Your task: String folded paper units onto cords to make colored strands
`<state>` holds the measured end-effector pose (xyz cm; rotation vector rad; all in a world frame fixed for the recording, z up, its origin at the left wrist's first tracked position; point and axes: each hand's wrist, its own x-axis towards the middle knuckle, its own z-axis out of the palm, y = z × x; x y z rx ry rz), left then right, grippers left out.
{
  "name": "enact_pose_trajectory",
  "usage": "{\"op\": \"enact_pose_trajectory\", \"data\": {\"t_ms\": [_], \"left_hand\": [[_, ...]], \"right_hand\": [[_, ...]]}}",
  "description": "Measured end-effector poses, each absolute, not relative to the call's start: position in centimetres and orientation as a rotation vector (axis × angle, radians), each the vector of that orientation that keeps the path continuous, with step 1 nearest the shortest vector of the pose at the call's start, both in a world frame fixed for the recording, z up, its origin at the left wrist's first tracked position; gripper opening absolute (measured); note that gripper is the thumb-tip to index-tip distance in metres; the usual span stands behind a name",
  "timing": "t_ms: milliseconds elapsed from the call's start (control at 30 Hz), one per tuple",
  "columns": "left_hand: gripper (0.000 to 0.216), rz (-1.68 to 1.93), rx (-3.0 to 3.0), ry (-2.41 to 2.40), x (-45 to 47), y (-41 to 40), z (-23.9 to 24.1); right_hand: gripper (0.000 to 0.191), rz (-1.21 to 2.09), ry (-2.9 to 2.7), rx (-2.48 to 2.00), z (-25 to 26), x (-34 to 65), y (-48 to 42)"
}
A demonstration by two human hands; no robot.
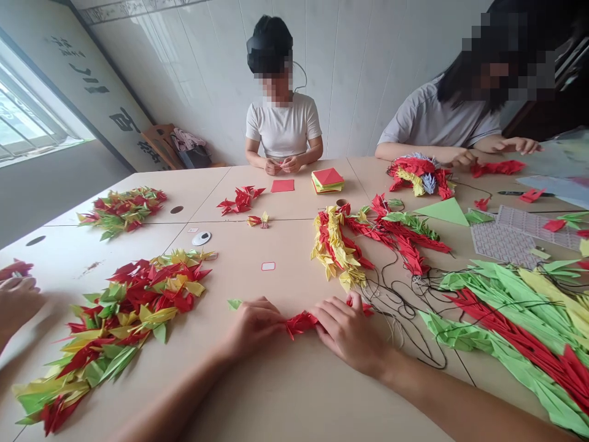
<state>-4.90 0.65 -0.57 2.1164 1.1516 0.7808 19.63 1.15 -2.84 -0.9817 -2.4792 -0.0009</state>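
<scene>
My left hand and my right hand meet low on the beige table. Between them lies a red folded paper piece. Both hands have their fingers closed and pinch it from either side. A small green paper scrap lies just left of my left hand. Black string loops on the table right of my right hand.
Heaps of red, yellow and green folded paper lie at the left, far left, centre and right. A stack of paper squares sits before a person opposite. Another person sits far right; someone's hand shows at left.
</scene>
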Motion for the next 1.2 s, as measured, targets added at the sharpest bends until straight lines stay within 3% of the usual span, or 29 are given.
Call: {"op": "enact_pose_trajectory", "data": {"t_ms": [200, 500, 833, 1200], "left_hand": [[0.025, 0.651, 2.345, 1.215, -5.4, 0.6, -0.5], [0.013, 0.564, 2.505, 1.261, -6.7, 1.0, -0.5], [0.010, 0.718, 2.393, 1.394, -6.6, 1.1, 0.0], [0.010, 0.778, 2.439, 1.352, -6.5, 1.4, -0.5]], "right_hand": [[0.019, 0.018, -2.448, -0.988, -2.6, 19.4, 1.2], [0.020, 0.001, -2.446, -0.973, -2.4, 19.4, 1.2], [0.025, 0.004, -2.460, -0.992, -2.5, 19.5, 1.5], [0.018, -0.052, -2.484, -1.029, -2.3, 19.5, 1.6]]}}
